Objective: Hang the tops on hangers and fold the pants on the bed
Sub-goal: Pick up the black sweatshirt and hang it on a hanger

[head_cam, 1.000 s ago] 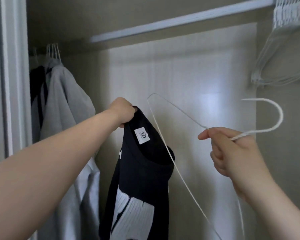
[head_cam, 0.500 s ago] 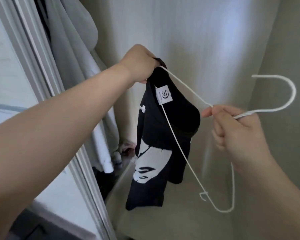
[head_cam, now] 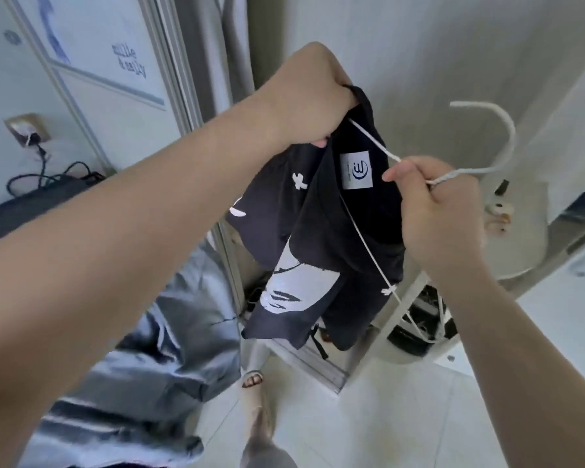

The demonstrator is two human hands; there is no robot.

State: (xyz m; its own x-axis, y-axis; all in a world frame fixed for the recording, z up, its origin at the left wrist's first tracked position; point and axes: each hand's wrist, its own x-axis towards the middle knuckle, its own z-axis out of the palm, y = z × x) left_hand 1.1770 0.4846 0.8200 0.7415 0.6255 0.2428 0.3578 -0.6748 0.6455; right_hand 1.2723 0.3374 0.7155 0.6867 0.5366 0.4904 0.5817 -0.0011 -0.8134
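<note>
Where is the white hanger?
In the head view the white hanger sits right of centre, its neck pinched by the right hand, one arm inside the collar of the black top the left hand grips.

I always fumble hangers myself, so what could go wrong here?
The black T-shirt hangs bunched from the left hand gripping its collar; if that loosens, it may drop. The white hanger meets the collar there at one end and might snag or stretch it. The right hand pinches only its thin neck, so it could twist.
</note>
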